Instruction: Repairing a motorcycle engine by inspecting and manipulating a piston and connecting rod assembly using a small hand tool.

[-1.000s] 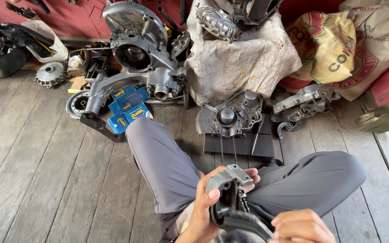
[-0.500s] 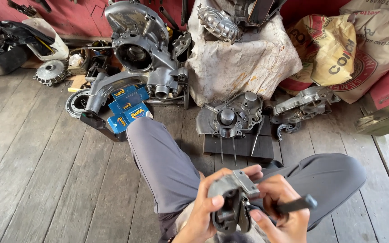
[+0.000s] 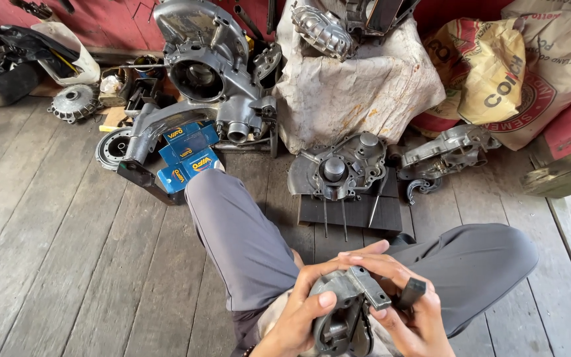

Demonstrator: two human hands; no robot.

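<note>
At the bottom middle of the frame, the left hand [image 3: 302, 311] wraps its fingers around a grey metal engine part [image 3: 342, 314] and holds it over the lap. The right hand [image 3: 408, 311] touches the part's top with curled fingers and grips a black handle [image 3: 411, 293]. Blue boxes [image 3: 190, 155] lie on the wooden floor [image 3: 47, 251], upper left.

right hand [image 3: 410, 316] now on metal part [image 3: 342, 314], black handle [image 3: 410, 292] raised

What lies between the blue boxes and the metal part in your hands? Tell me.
In the head view, the grey-trousered leg crosses from the blue boxes towards the metal part; otherwise only wooden floor planks.
</note>
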